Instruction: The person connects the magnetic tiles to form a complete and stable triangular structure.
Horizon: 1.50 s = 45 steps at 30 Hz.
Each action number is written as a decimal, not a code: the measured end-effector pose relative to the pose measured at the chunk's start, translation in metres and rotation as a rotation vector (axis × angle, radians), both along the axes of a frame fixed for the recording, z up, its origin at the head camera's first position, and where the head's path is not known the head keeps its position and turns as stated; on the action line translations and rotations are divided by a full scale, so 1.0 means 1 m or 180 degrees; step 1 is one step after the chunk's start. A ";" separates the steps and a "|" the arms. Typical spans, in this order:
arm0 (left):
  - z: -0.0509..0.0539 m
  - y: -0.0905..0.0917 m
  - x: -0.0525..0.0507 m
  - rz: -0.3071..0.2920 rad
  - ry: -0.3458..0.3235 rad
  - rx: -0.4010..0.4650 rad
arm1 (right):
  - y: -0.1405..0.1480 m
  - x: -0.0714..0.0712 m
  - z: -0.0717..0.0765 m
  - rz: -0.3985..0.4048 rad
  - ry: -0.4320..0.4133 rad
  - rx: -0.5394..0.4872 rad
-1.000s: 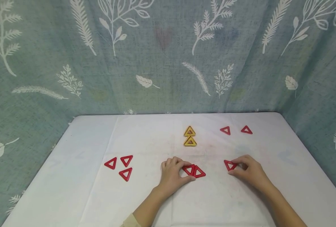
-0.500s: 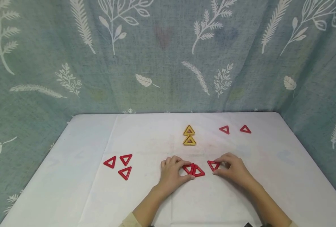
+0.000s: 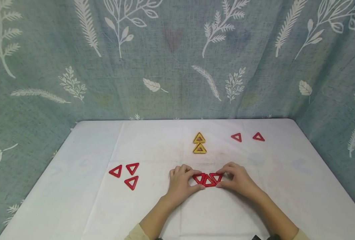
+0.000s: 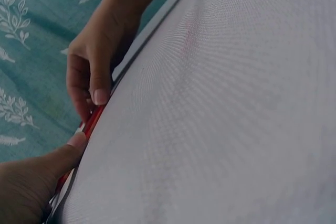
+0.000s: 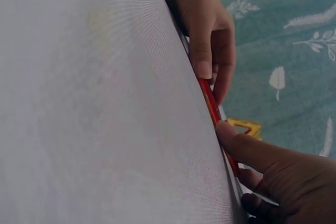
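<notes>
Three red triangular tile frames lie in a row on the white tabletop in the head view. My left hand [image 3: 180, 182] pinches the left red tile [image 3: 203, 178] between thumb and fingers. On the other end, my right hand [image 3: 238, 179] pinches the right red tile [image 3: 215, 174], point toward me. Between them sits the middle red tile [image 3: 209, 185], point away from me, its sides against or very near both neighbours. Both wrist views show the tiles edge-on as a thin red strip [image 5: 210, 100], partly hidden by the fingers.
Two yellow triangular tiles [image 3: 199, 152] lie one behind the other farther back. Several loose red tiles remain around: a group of three [image 3: 135, 182] at left and two [image 3: 258, 140] at back right. A leaf-patterned curtain [image 3: 165, 66] hangs behind the white table [image 3: 153, 213].
My right hand has slid left with its red tile, bringing it up to the middle tile, which has turned slightly. My left hand has stayed in place on the left tile.
</notes>
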<state>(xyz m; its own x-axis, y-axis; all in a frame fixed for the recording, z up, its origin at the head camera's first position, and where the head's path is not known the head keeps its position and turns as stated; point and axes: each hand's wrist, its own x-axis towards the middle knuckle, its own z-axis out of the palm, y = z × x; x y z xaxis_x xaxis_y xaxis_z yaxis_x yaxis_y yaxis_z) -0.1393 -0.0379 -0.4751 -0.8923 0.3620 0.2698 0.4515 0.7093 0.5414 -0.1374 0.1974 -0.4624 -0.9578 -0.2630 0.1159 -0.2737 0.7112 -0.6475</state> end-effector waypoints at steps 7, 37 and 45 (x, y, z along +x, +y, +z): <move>0.002 -0.001 -0.001 -0.0043 -0.0088 -0.0029 | -0.001 -0.002 0.001 0.0037 -0.0048 -0.0045; 0.001 -0.001 0.000 0.0022 -0.0186 0.0175 | 0.035 -0.016 0.004 -0.0360 -0.0021 0.0059; -0.003 -0.006 -0.004 -0.0038 -0.0279 0.0148 | 0.047 -0.029 0.002 -0.0553 0.0042 0.0032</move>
